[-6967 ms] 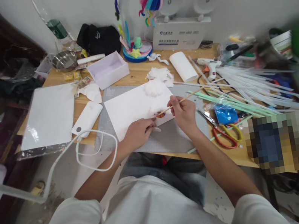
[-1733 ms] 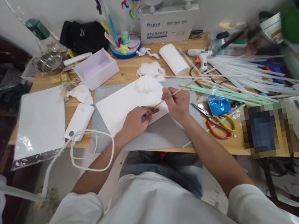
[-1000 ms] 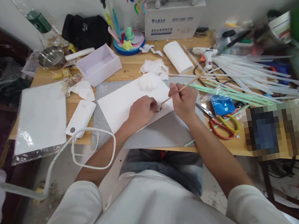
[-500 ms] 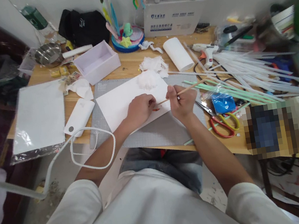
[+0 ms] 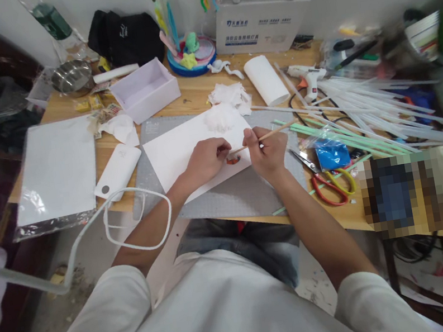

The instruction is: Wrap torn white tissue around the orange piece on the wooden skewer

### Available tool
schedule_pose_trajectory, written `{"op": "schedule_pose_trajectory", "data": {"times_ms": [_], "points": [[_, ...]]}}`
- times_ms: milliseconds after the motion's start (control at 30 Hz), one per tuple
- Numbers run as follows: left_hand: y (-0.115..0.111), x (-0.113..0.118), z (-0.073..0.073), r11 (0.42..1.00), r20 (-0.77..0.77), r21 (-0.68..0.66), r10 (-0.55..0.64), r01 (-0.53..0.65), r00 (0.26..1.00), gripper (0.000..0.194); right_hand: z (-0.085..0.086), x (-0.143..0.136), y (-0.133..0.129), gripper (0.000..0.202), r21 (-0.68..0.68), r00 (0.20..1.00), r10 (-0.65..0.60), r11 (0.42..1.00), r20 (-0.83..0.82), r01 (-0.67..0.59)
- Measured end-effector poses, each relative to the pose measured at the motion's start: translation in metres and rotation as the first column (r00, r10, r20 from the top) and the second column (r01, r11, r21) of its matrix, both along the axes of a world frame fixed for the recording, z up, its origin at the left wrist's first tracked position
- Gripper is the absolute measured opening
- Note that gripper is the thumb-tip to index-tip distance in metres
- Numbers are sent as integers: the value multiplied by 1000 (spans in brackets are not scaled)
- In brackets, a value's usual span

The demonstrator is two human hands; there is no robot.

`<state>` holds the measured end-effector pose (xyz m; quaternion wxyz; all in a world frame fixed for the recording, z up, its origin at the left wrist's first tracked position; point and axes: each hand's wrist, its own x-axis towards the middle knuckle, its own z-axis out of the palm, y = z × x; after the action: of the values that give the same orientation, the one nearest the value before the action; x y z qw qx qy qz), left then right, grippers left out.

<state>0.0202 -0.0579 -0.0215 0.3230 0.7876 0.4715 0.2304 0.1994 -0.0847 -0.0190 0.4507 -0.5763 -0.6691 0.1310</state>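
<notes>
My right hand (image 5: 266, 151) is closed around a thin wooden stick (image 5: 277, 130), whose tip points left toward my other hand. My left hand (image 5: 208, 159) rests over the white sheet (image 5: 172, 150) with its thumb and fingers pinched together near the stick's tip; what they pinch is too small to make out. Just below the tip lies a small orange and dark piece (image 5: 233, 160) on the sheet. Behind the hands, a fluffy white tuft (image 5: 220, 118) sits on the same sheet, which lies on a grey cutting mat (image 5: 227, 202).
Scissors (image 5: 329, 188) and a blue packet (image 5: 332, 153) lie right of the mat, below green and white strips (image 5: 373, 106) and a glue gun (image 5: 309, 78). A white device (image 5: 118, 172), a looped white cable (image 5: 169, 234) and a lilac box (image 5: 145, 91) are on the left.
My right hand has shifted slightly left with the stick, and the stick's tip has moved left. More of the orange and dark piece shows.
</notes>
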Motion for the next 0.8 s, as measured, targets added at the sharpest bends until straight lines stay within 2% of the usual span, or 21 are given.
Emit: {"op": "schedule_pose_trajectory", "data": {"times_ms": [567, 800], "points": [[-2, -2, -2, 1000, 40, 1, 9, -9, 999, 18, -1, -4, 0, 60, 23, 998, 7, 1000, 70, -9], [-1, -1, -1, 999, 30, 34, 36, -37, 999, 24, 1, -11, 6, 57, -9, 988, 72, 997, 135, -71]]}}
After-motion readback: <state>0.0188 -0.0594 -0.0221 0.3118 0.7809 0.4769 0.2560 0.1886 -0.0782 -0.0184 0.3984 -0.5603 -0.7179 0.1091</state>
